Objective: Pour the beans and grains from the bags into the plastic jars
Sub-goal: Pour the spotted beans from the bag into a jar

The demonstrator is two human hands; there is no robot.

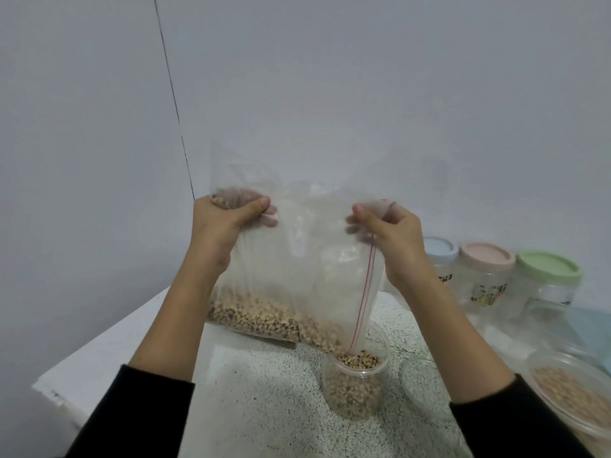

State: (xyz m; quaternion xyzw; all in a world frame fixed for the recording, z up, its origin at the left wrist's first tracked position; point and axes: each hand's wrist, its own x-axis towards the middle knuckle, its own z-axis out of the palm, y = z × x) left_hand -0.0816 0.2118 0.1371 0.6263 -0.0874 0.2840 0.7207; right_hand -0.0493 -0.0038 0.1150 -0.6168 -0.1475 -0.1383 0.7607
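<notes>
Two hands: left [222, 223] and right [388, 238]. One bag [294, 259] of beans. One open jar [355, 380]. Three lidded jars: blue [439, 256], pink [486, 269], green [549, 276]. One loose lid [420, 380]. One filled tub [575, 398]. One counter [264, 391].

both hands grip a clear bag [291, 259]; beans [274, 317] spill into open jar [355, 388]

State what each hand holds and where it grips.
Both hold the clear bag: left hand grips its raised bottom corner, right hand pinches the edge by the red zip strip.
</notes>
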